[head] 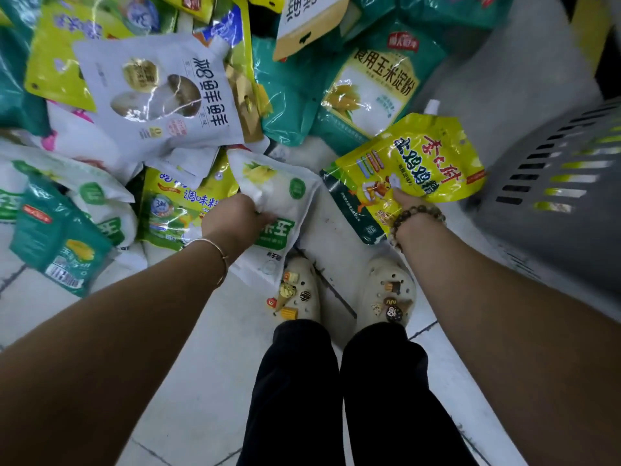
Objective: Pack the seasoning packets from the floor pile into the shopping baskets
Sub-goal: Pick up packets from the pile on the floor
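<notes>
Heap of glossy seasoning packets [151, 95], far left on the floor; grey slotted plastic shopping basket [551, 183], right; yellow spouted plastic pouch [413, 163], pinched by right hand [403, 200], best carried over the rim before release; white-and-green soft packet [282, 196], clutched in left hand [235, 218], best lifted clear of neighbours.

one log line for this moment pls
phase: pick | left hand: grips white packet | right hand: holds yellow packet | grey basket: at right

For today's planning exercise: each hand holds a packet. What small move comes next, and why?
Probably swing the right hand rightward and drop its yellow packet into the grey basket: it is already held close beside the basket's wall.
</notes>
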